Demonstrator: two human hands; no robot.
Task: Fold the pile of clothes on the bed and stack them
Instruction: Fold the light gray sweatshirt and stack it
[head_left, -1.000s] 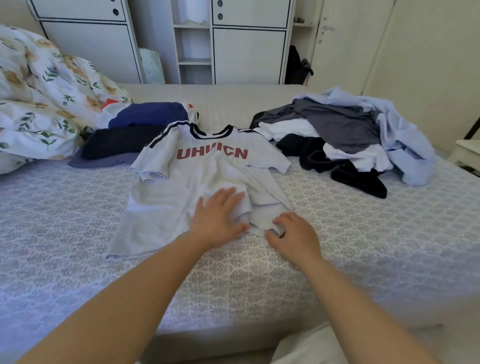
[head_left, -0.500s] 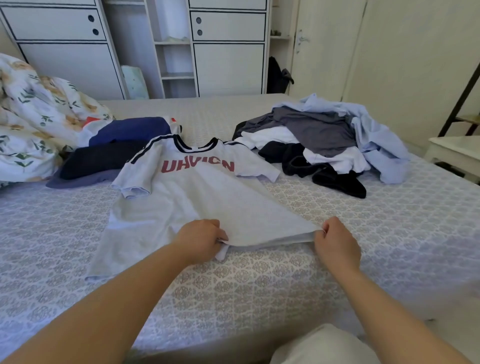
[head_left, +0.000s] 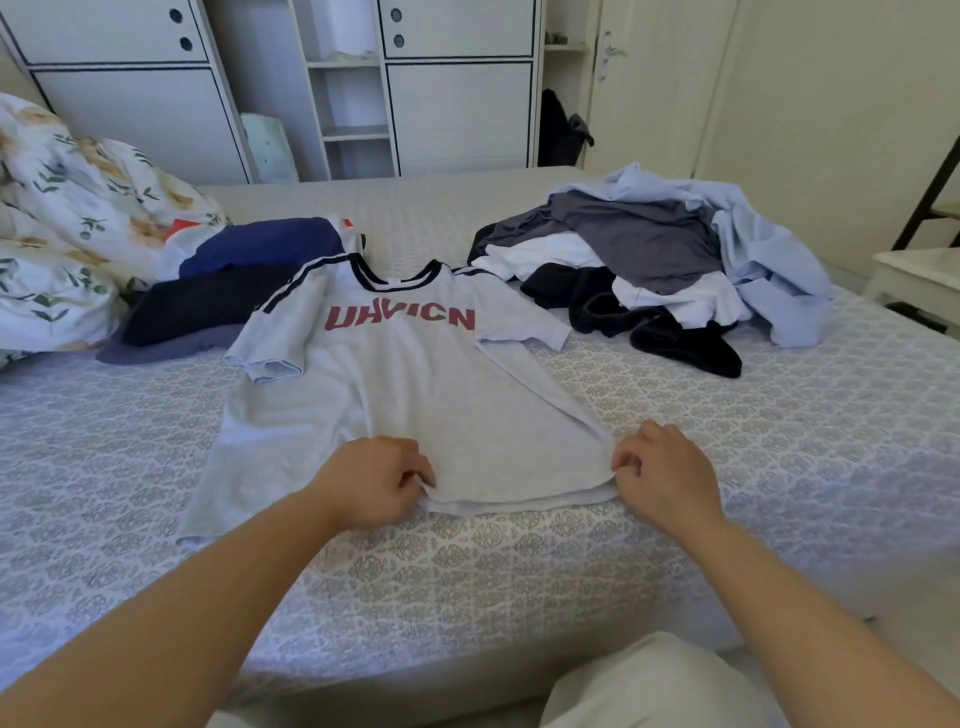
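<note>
A pale grey T-shirt (head_left: 415, 395) with red letters and a dark striped collar lies face up on the patterned bedspread (head_left: 519, 566). My left hand (head_left: 371, 480) pinches its hem near the middle. My right hand (head_left: 662, 475) pinches the hem's right corner, and the hem is stretched flat between them. The shirt's left part lies loose past my left hand. An unfolded pile of clothes (head_left: 670, 265), light blue, grey, white and black, lies at the back right. A stack of folded dark clothes (head_left: 223, 291) sits at the back left.
Floral pillows and a duvet (head_left: 67, 218) lie at the left edge of the bed. White wardrobes (head_left: 457, 104) stand behind the bed, with a door to their right. A white bedside table (head_left: 919, 275) stands at the right. My knee (head_left: 644, 686) is at the bed's near edge.
My left hand lay flat on the crumpled shirt; both hands then took the hem and pulled it out wide and smooth toward me. The camera has tilted slightly.
</note>
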